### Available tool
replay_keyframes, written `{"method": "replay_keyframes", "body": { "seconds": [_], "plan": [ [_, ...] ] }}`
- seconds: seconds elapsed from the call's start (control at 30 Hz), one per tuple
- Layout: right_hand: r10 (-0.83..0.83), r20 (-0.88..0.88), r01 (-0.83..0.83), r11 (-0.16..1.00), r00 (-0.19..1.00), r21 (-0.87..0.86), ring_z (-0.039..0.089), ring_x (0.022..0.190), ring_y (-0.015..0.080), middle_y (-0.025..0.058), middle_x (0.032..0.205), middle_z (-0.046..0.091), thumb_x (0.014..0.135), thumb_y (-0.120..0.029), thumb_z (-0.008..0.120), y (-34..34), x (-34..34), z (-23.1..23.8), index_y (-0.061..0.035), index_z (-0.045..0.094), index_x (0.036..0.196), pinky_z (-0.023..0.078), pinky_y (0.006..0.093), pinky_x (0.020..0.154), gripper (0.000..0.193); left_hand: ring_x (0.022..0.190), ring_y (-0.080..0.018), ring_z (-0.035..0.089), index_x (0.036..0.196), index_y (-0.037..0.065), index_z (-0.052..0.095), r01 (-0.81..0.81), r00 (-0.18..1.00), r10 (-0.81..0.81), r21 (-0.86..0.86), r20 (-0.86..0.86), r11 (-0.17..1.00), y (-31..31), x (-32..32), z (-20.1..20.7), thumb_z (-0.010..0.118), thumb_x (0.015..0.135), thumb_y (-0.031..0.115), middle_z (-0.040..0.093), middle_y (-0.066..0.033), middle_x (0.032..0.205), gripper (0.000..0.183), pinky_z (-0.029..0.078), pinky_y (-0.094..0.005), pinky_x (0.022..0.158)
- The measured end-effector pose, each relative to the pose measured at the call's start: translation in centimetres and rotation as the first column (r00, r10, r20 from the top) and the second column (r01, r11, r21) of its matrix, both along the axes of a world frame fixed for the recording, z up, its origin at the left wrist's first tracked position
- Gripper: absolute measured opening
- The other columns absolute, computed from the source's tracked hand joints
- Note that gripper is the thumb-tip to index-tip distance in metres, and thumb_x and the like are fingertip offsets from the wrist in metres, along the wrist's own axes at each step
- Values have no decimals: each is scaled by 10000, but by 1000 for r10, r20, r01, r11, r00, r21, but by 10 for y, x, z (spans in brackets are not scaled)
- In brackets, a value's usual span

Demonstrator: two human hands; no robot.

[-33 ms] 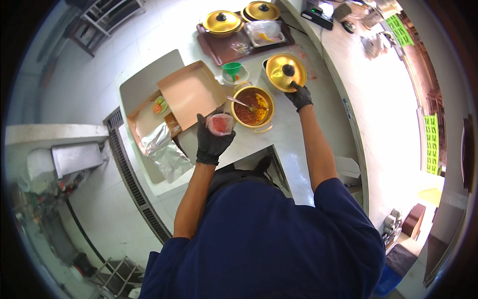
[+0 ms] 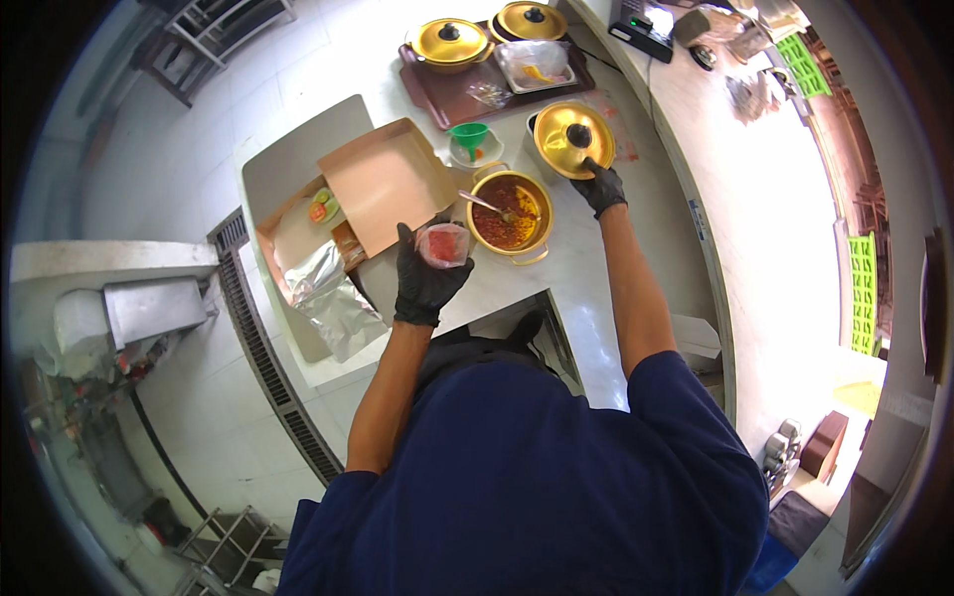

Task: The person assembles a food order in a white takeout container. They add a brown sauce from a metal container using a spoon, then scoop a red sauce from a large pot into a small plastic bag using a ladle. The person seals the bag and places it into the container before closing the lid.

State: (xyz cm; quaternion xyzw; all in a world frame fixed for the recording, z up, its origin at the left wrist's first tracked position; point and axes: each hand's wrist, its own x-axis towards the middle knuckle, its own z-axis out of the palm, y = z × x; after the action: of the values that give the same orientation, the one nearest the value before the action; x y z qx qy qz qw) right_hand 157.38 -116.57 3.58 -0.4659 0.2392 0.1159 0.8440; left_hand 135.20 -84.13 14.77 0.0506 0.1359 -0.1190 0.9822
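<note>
Black-gloved left fingers point(image 2: 404, 237) hold a red-filled translucent plastic container point(image 2: 443, 245), right fingers point(image 2: 595, 177) a round gold metal lid point(image 2: 562, 140); a blue-marked label point(image 2: 697, 219) is unreadable.

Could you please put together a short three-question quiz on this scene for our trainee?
1. What does the right hand touch?
2. True or false: the open pot stands to the right of the cardboard box.
3. What colour shows inside the clear container in the left hand? A) green; B) red; C) blue.

Key:
1. A gold lid with a dark knob.
2. True.
3. B.
</note>
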Motion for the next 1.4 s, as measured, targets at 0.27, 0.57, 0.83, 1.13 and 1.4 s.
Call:
{"method": "replay_keyframes", "body": {
  "seconds": [0.27,0.57,0.83,1.13,1.4],
  "plan": [
    [-122,66,138,914,990,-381,607,887,187,64,1052,620,913,-277,660,48,-82,76,-77,561,1215,532,394,770,376,1027,-268,629,1214,83,590,156,980,-130,-184,148,970,12,24,-31,512,921,603,662,-95,1114,602,517,-454,783],
    [334,68,-244,799,940,-550,608,922,156,68,1094,632,1004,-303,522,63,-218,190,-27,613,1232,540,306,770,369,980,-239,601,1148,46,588,566,823,-567,-101,22,818,-100,47,-39,548,944,522,646,-110,1049,519,503,-437,825],
    [-60,46,70,961,997,-268,619,908,161,36,979,613,956,-172,595,-17,-310,123,-25,630,1019,563,328,791,164,977,-250,608,1204,21,557,840,540,-841,89,-38,536,-202,10,-91,543,950,525,624,-131,1099,565,509,-411,913],
    [-96,-276,37,977,956,-212,583,806,99,23,952,616,882,-160,685,-59,-367,93,-46,631,1115,533,254,714,265,811,-202,624,1115,60,565,902,424,-867,208,-262,378,-271,-51,-149,612,942,437,631,-72,915,417,533,-376,714],
    [-33,-230,-10,983,973,-183,614,866,129,10,943,636,893,-160,694,-109,-398,46,-65,651,997,551,310,795,148,815,-184,648,1067,49,609,29,621,-780,996,-84,-84,-273,-89,-203,666,924,261,655,-65,906,262,541,-331,693]
  ]
}}
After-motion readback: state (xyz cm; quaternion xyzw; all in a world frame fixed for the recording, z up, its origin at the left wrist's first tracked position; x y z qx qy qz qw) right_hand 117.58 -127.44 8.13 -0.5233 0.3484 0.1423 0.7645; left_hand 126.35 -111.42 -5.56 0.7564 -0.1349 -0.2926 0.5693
